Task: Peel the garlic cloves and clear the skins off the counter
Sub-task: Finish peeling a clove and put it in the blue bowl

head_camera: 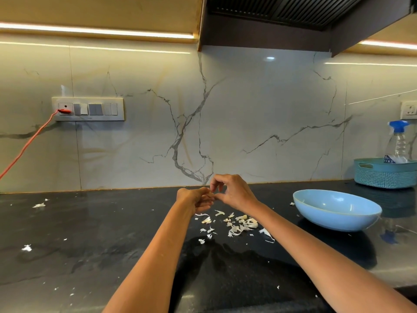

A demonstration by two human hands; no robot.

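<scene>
The blue label on the spray bottle point(399, 141) in the teal basket point(383, 175) is too small to read. Above the black counter point(90, 233), the left hand point(195, 199) curls its fingers around something small, likely a garlic clove, though it is hidden. The right hand point(232, 193) pinches at it with thumb and forefinger. Garlic skins point(237, 224) lie scattered below, beside the blue bowl point(336, 211).

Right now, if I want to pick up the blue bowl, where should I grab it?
Probably the near rim of the bowl, coming from the front with your thumb inside. It sits upright and open, its sides curve under so they would slip, and it has no handle. The rim is free all around: the skins lie to its left and the basket stands behind.
</scene>
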